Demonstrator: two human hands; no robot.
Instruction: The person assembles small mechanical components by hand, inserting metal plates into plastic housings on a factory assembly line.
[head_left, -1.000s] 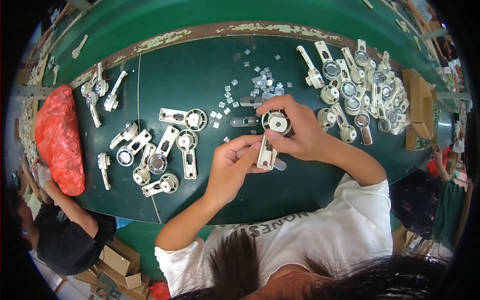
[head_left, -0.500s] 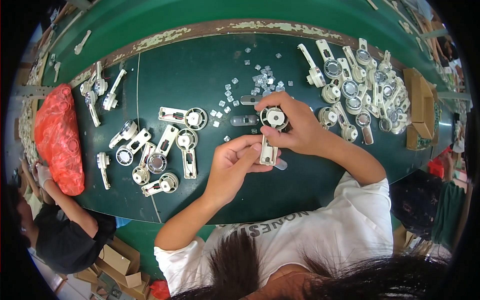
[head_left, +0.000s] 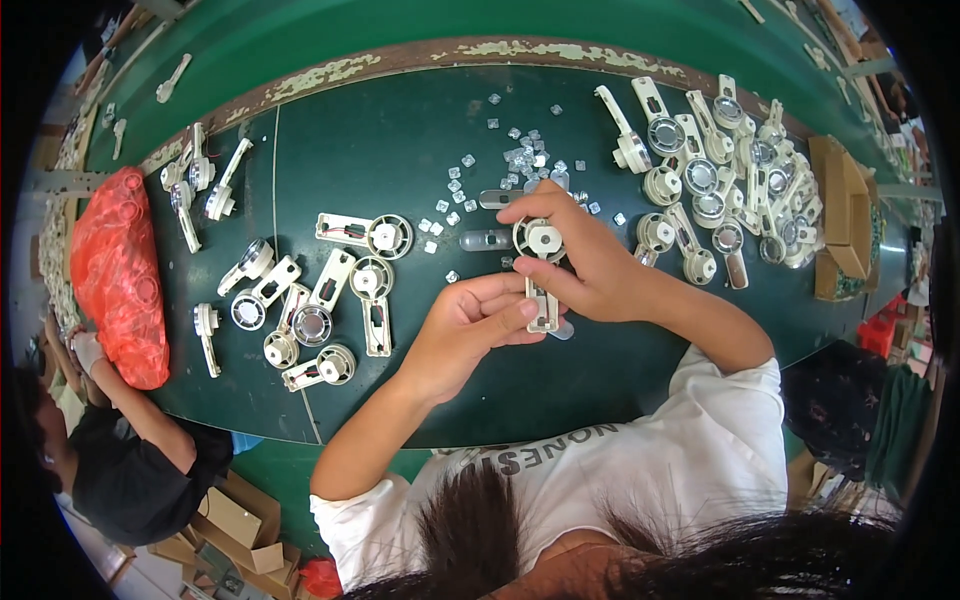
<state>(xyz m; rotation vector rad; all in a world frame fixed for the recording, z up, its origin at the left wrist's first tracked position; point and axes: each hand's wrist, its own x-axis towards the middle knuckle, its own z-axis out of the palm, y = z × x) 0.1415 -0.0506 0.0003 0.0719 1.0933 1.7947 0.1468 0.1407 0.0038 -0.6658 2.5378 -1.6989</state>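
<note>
Both my hands hold one white handheld fan housing (head_left: 541,239), a round ring with a hub at its centre and a narrow handle pointing toward me. Around the ring, the thumb and fingers of my right hand (head_left: 595,255) are closed. My left hand (head_left: 470,325) pinches the handle's lower end between thumb and fingers. Just left of the ring lies a clear oblong plastic cover (head_left: 487,240), with a second clear cover (head_left: 498,199) above it. Part of another clear piece (head_left: 564,330) shows beside the handle's end.
Small clear square pieces (head_left: 527,157) are scattered beyond my hands. Several similar fan housings (head_left: 313,325) lie to the left, and a large pile (head_left: 760,185) sits at right beside a cardboard box (head_left: 845,215). A red plastic bag (head_left: 122,280) rests at the table's left edge, near another person's arm (head_left: 140,415).
The fan housing has tilted slightly in my hands, its ring shifting a little left and its handle end a little right. Both hands keep their hold.
</note>
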